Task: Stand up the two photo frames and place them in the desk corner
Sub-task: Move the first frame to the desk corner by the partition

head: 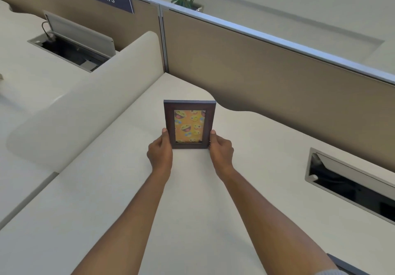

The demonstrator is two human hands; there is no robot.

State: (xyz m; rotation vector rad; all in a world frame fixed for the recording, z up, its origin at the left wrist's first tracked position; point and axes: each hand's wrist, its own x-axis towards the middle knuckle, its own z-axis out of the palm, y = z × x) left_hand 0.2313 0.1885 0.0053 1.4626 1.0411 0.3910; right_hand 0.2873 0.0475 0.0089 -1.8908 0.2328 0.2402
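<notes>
A dark brown photo frame [189, 106] with an orange emoji picture stands upright on the cream desk [149, 189], its picture facing me. My left hand [159, 151] grips its left edge and my right hand [221, 149] grips its right edge, thumbs on the front. The desk corner [168, 78], where the cream side divider meets the tan partition, lies a short way beyond the frame. Only one frame is in view.
A tan partition [277, 86] runs along the desk's far edge and a rounded cream divider [89, 104] along the left. An open cable hatch [350, 180] sits in the desk at right. A dark object's corner [346, 264] shows at the bottom right.
</notes>
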